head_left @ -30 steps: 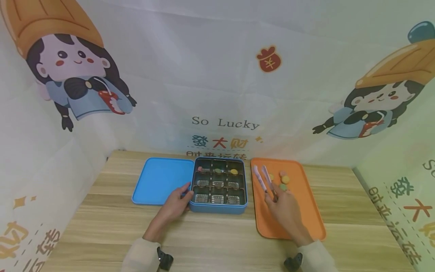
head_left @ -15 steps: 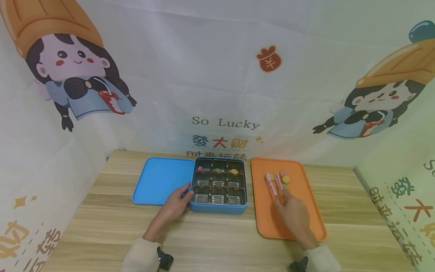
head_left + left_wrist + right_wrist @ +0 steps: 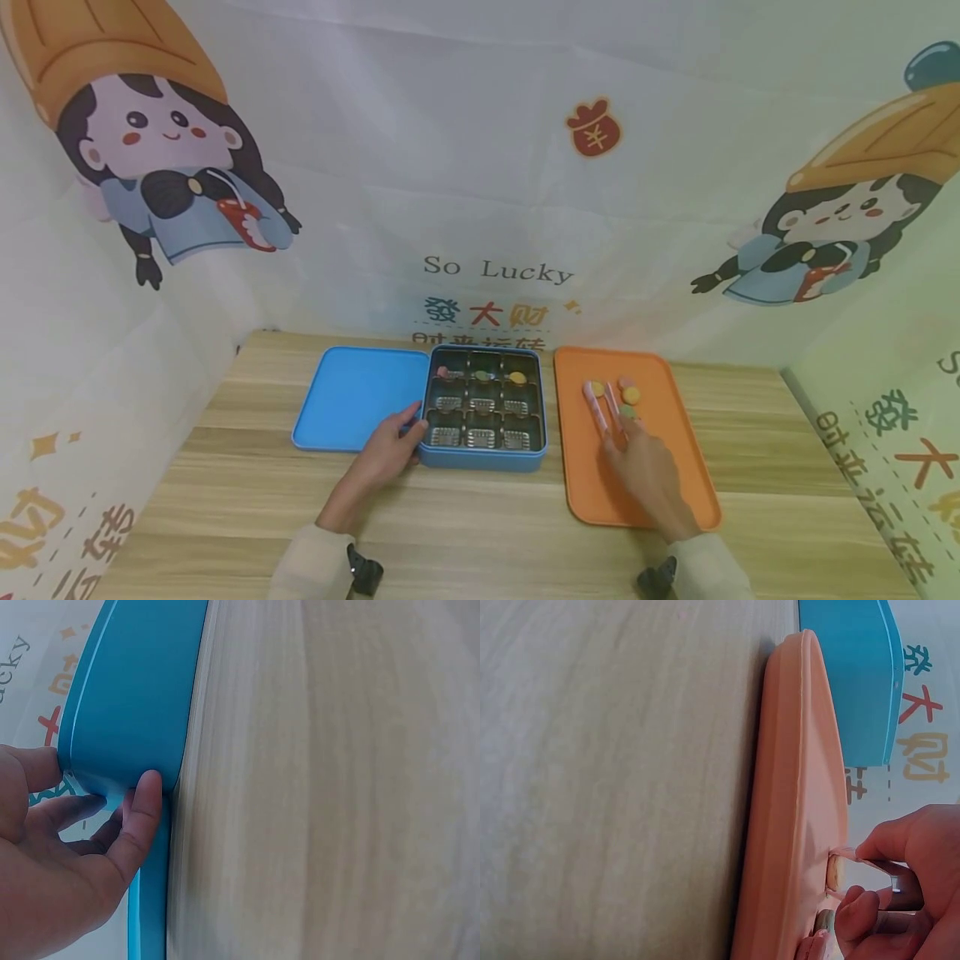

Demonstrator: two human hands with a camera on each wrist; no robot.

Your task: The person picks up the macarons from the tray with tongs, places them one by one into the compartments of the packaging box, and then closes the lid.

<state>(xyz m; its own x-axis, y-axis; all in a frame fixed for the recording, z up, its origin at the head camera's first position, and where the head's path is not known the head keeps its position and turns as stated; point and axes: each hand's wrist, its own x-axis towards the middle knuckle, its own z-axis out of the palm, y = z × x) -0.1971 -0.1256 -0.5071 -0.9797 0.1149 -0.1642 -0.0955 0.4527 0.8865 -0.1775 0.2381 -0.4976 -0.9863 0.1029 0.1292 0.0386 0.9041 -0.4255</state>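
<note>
A blue box [image 3: 482, 459] with a black divided insert stands in the middle of the table. My left hand [image 3: 388, 450] holds its left side near the front corner, thumb at the rim and fingers against the wall. Over the orange tray [image 3: 600, 492], my right hand [image 3: 647, 468] grips pink-and-white tongs [image 3: 596, 408]. Their tips straddle a yellow macaron [image 3: 835, 871] on the tray. Just right of the tongs lie a pink macaron [image 3: 626, 382], another yellow macaron [image 3: 631, 396] and a green macaron [image 3: 627, 412], the last partly hidden by the right hand.
The box's back row holds a pink piece [image 3: 442, 372], a green piece [image 3: 482, 377] and a yellow piece [image 3: 517, 378], in separate compartments. A blue lid [image 3: 360, 396] lies against the box's left side. A printed cloth [image 3: 480, 183] hangs behind the wooden table [image 3: 480, 533].
My right hand has carried the tongs rightward across the tray, and their tips now stand either side of the yellow macaron. The left hand and the box stay put.
</note>
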